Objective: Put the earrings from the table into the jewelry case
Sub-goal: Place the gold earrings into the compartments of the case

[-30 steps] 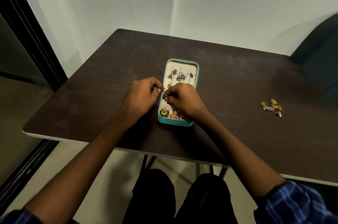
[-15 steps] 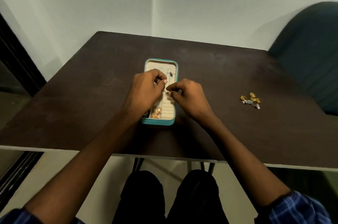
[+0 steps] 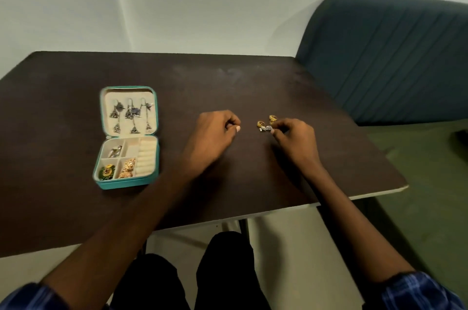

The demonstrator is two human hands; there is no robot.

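Note:
The teal jewelry case lies open at the left of the dark table. Several silver drop earrings hang in its lid, and green, gold and silver pieces fill the compartments of its base. Two small gold earrings and a silver earring lie on the table to the right. My right hand pinches the silver earring with thumb and forefinger. My left hand rests between the case and the earrings, fingers curled shut with nothing visible in them.
A dark blue-green padded chair stands at the table's right far corner. The table's front edge runs just above my knees. A pale wall rises behind the table.
Both hands left the jewelry case and moved right to the loose earrings. The view turned right, so the case now sits at the left.

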